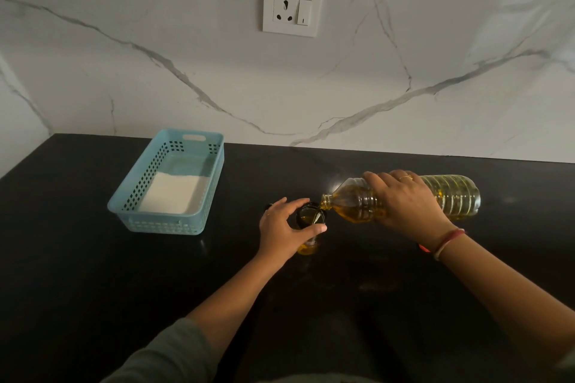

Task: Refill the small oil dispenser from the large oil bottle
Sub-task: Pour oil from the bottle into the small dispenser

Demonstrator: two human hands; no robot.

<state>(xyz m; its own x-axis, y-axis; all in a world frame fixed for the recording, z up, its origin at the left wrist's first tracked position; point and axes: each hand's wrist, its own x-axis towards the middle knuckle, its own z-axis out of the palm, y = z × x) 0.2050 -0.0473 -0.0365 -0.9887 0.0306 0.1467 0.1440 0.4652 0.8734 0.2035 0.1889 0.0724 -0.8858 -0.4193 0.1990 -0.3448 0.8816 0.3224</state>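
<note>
A large clear plastic oil bottle [451, 196] full of yellow oil lies tipped almost level above the black counter, its open neck at the mouth of the small glass oil dispenser [308, 216]. My right hand [407, 202] grips the bottle around its shoulder from above. My left hand [283, 232] curls around the small dispenser, thumb and fingers on its sides, hiding most of the glass. Yellow oil shows in the dispenser's base and at its dark rim. Something small and dark [267, 206] lies just behind my left hand; I cannot tell what it is.
A light blue perforated plastic basket [133, 211] with a white sheet inside stands on the black counter [93, 274] to the left. The white marble wall with a socket and switch plate [292, 8] rises behind the counter.
</note>
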